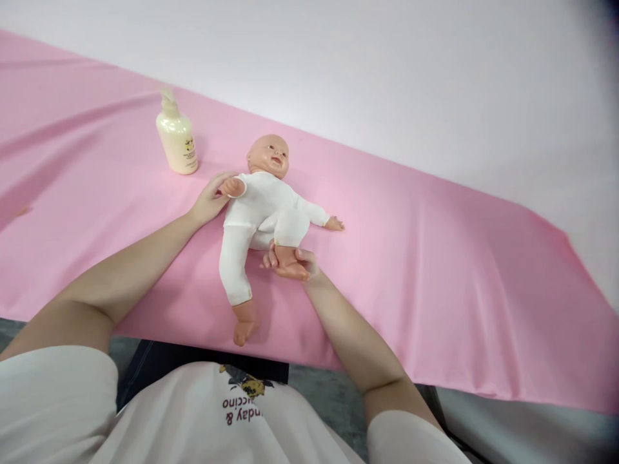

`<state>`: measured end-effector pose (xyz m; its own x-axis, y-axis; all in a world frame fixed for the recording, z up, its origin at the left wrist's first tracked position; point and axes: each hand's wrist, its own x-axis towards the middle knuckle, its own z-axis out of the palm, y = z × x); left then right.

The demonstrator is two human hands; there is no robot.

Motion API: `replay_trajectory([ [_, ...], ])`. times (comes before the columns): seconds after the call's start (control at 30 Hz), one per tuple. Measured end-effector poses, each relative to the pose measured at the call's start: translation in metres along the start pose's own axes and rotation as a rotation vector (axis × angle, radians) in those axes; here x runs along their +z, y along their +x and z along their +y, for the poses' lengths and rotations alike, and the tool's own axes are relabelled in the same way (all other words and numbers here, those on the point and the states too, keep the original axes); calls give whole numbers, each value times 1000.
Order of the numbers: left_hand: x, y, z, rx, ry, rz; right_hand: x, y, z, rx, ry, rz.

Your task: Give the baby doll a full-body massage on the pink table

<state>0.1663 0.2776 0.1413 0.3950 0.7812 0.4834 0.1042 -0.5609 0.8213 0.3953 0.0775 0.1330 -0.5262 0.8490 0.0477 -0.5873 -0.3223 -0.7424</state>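
Right hand (312, 265) grips doll (264, 196) by one foot (291, 270), apparently a bending step; left hand (209, 201) alongside, closure unclear; next needs gentleness.

This looks like a practice or demonstration space for baby care, though its exact kind cannot be told; a pink-draped table (464, 290) bears a baby doll (264, 200) and a pump bottle (178, 142); a plain white wall (387, 84) rises behind; grey floor (336, 390) shows below the cloth's edge.
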Motion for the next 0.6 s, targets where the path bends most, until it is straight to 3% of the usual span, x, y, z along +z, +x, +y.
replay_trajectory([
  [0.23, 2, 4, -27, -178, -184, 155, -1, -4, 5, 153, -52, -329],
  [0.47, 1, 7, -23, -192, -317, 186, -5, 0, 2, 327, -41, -601],
  [0.6, 1, 7, -23, -191, -317, 183, -7, -1, 4, 329, -41, -581],
])
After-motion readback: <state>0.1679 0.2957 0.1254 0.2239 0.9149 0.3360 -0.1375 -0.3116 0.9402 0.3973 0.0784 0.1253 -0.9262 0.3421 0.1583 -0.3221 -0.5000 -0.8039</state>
